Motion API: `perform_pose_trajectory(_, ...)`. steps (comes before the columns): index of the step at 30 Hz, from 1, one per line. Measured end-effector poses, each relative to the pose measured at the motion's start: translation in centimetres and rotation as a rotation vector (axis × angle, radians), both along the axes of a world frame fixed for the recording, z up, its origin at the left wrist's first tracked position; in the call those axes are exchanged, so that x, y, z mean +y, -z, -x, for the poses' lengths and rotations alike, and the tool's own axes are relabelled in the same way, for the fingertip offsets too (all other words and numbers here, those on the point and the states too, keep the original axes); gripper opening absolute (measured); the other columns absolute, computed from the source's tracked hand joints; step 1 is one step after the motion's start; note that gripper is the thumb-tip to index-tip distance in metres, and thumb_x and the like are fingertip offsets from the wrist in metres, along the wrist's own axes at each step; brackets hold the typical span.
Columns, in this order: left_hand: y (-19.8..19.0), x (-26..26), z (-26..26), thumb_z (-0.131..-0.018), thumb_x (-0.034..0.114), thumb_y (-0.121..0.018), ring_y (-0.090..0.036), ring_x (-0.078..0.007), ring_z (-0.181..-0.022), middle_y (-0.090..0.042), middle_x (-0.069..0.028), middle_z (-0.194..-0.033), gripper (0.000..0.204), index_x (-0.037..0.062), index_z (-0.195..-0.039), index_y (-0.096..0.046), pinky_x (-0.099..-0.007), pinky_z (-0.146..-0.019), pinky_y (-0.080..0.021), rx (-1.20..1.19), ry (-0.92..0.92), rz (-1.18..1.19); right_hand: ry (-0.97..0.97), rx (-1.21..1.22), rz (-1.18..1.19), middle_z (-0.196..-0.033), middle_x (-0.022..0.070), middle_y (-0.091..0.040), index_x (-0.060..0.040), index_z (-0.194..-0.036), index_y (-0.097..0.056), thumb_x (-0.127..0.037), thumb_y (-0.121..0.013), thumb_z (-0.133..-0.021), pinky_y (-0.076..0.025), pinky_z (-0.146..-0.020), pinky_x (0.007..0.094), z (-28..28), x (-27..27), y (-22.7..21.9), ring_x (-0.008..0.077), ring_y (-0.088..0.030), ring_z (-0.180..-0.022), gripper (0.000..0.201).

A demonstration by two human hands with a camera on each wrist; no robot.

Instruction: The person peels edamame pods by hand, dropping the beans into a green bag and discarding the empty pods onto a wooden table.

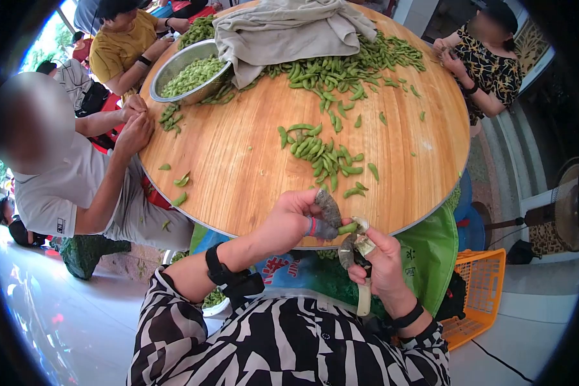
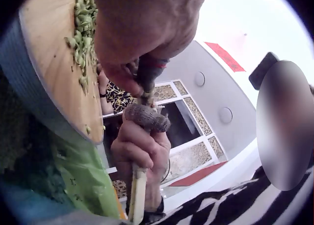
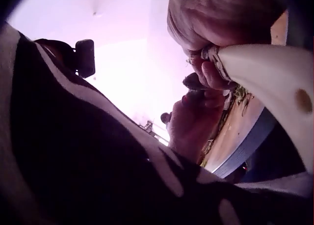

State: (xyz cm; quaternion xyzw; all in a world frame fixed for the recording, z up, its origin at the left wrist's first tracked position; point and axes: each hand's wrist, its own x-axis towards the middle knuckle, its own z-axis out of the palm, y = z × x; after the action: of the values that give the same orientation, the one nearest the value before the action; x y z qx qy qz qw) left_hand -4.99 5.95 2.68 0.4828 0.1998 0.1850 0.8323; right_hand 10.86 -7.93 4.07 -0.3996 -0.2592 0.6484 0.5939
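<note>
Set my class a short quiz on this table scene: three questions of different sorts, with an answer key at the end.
1. What colour are the beans in the metal bowl? A) red B) green C) black
2. True or false: a cloth lies over part of the heap of pods.
3. Which hand grips the pale handle?

Key:
1. B, green.
2. True.
3. The right hand.
</note>
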Motion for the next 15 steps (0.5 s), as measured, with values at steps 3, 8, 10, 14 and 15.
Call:
perform_pose_trajectory(3,1.0,0.0,0.0,-0.081,-0.009,-0.062,-0.063,-0.0139,-0.080,-0.066,-0.0091,-0.097,0.018,0.0004,-0.095,-0.059,-0.0268,-0.063,-0.051,-0.127,0.049,0.221,-0.030,0.103,0.035,-0.074,0.0052,-0.053,-0.0001,-0.132,-0.047,-0.012,-0.042,-0.098,-0.034,-0.041,0.0193,-0.2,-0.1,0.1,0.0064,-0.041,-0.049,0.036)
perform_pose_trajectory(8,-0.4,-0.8,-0.4,-0.080,-0.007,-0.065,-0.065,-0.0197,-0.078,-0.066,-0.0101,-0.094,0.023,0.0012,-0.100,-0.058,-0.0292,-0.061,-0.052,0.021,-0.034,-0.023,0.021,0.192,0.102,-0.077,0.0088,-0.055,-0.0012,-0.134,-0.045,-0.012,-0.039,-0.098,-0.035,-0.040,0.0213,-0.2,-0.1,0.3,0.0087,-0.042,-0.049,0.037)
perform_pose_trajectory(10,-1.2,-1.4,-0.2,-0.076,-0.005,-0.067,-0.065,-0.0269,-0.077,-0.063,-0.0131,-0.088,0.029,0.0009,-0.103,-0.059,-0.0319,-0.061,-0.052,0.088,-0.152,-1.226,0.067,0.293,0.159,-0.082,0.0120,-0.057,-0.0019,-0.134,-0.044,-0.010,-0.038,-0.098,-0.035,-0.039,0.0224,-0.1,0.0,0.5,0.0109,-0.043,-0.048,0.038)
perform_pose_trajectory(14,-1.1,-2.0,0.4,-0.073,-0.003,-0.067,-0.063,-0.0334,-0.075,-0.062,-0.0146,-0.085,0.033,-0.0013,-0.105,-0.059,-0.0370,-0.063,-0.051,0.228,-0.165,-1.555,0.016,0.439,0.114,-0.086,0.0139,-0.059,-0.0024,-0.135,-0.044,-0.008,-0.037,-0.097,-0.035,-0.038,0.0226,-0.1,0.2,1.4,0.0123,-0.044,-0.049,0.039)
perform_pose_trajectory(15,-0.9,-1.8,0.3,-0.073,-0.003,-0.067,-0.063,-0.0334,-0.075,-0.062,-0.0146,-0.085,0.033,-0.0013,-0.105,-0.059,-0.0370,-0.063,-0.051,0.232,-0.164,-1.555,0.018,0.396,0.119,-0.087,0.0137,-0.059,-0.0025,-0.136,-0.044,-0.008,-0.037,-0.097,-0.035,-0.038,0.0226,0.0,0.3,1.3,0.0123,-0.044,-0.049,0.040)
